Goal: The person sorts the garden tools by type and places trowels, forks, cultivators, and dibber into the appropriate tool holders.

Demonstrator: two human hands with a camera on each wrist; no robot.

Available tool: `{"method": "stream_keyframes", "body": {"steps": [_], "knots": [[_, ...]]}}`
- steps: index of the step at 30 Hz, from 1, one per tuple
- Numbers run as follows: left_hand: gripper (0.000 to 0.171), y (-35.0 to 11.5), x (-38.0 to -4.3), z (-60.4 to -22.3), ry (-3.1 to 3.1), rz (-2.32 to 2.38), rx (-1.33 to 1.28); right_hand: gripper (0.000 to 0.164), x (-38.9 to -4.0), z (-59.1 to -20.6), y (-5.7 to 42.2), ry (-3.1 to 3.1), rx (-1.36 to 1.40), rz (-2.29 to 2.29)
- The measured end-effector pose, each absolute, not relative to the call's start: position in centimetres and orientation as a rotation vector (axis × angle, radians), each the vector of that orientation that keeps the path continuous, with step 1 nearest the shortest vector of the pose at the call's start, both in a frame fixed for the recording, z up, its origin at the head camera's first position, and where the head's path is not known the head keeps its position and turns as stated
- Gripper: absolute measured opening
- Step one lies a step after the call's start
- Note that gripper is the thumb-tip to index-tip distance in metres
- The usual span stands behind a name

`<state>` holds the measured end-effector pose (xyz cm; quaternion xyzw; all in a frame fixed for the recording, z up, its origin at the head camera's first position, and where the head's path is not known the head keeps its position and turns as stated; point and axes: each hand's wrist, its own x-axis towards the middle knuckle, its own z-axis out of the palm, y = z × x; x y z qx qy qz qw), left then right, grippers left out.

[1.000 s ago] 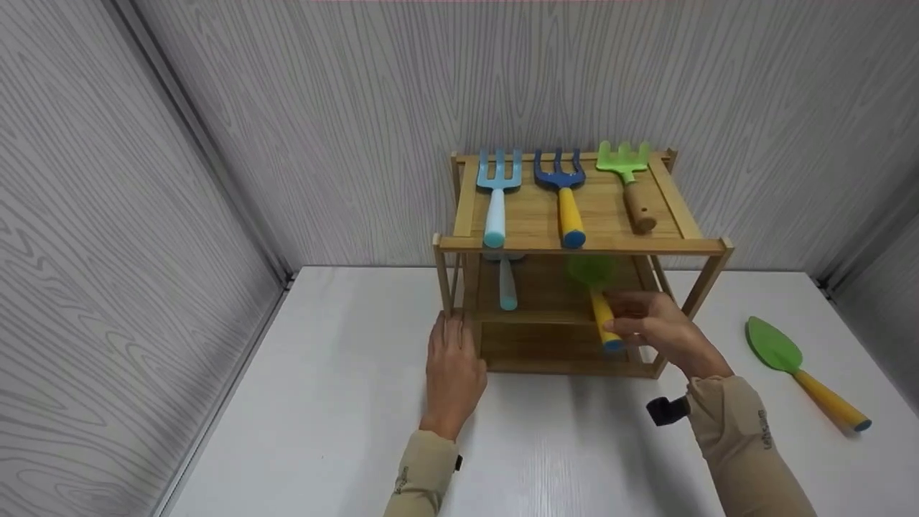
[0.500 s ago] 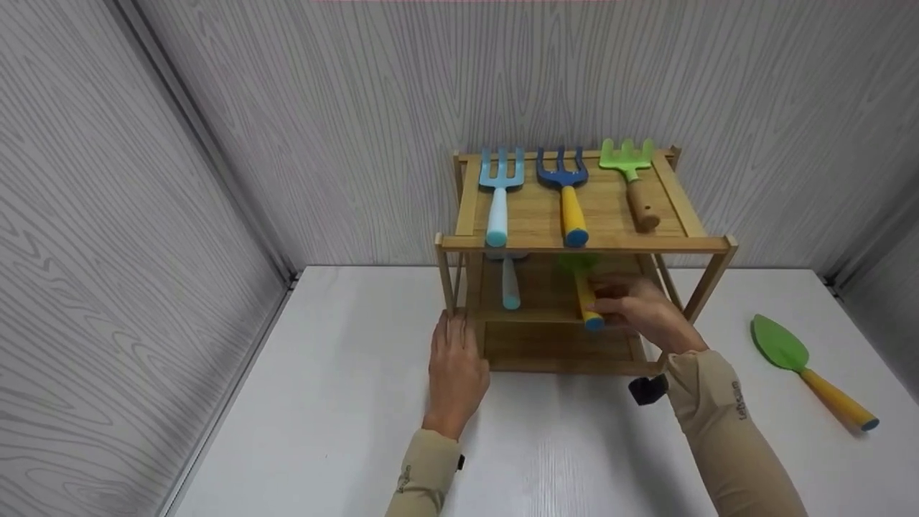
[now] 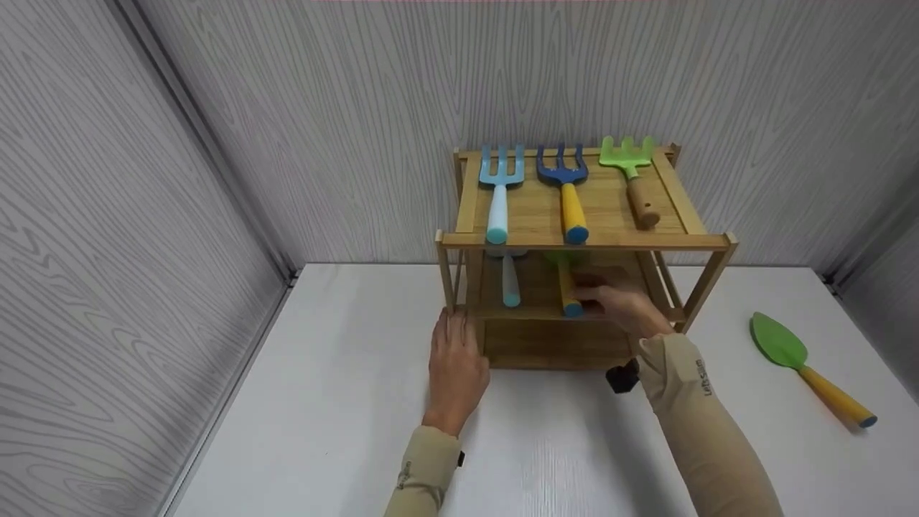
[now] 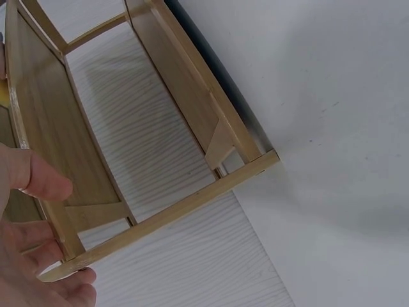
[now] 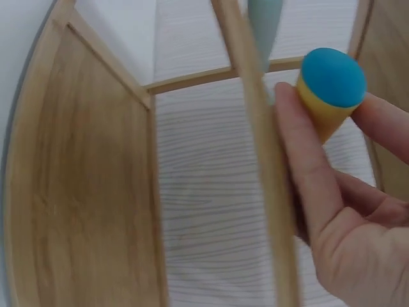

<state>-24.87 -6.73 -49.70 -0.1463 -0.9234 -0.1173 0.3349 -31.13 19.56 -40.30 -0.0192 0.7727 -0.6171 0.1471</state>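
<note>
In the head view my right hand reaches into the middle tier of the wooden shelf rack. Its thumb and fingers pinch the yellow handle of a green-headed garden trowel, whose blade is partly hidden under the top tier. Up close in the right wrist view, the handle's blue end cap sits between thumb and fingers. My left hand grips the rack's front left post, with fingers around the wood in the left wrist view. A pale blue handled tool lies on the same middle tier, to the left.
Along the top tier lie a light blue hand fork, a navy fork with yellow handle and a green fork with wooden handle. Another green trowel rests on the white table, right of the rack. Grey wood-grain panels stand behind and beside.
My right hand has carried the trowel leftward and farther into the middle tier, its handle swinging more upright in the view. The left hand stays on the post.
</note>
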Motion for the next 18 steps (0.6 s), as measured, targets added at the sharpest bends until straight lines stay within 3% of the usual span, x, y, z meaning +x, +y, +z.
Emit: {"method": "stream_keyframes", "body": {"steps": [5, 18], "knots": [[0.056, -6.4, -25.2, -49.9, -2.421, -0.319, -0.387, 0.077, -31.4, -41.1, 19.5, 2.257, -0.008, -1.816], [0.060, -6.5, -25.1, -50.0, -2.398, -0.321, -0.351, 0.081, -31.4, -41.0, 18.4, 2.205, 0.101, -1.939]]}}
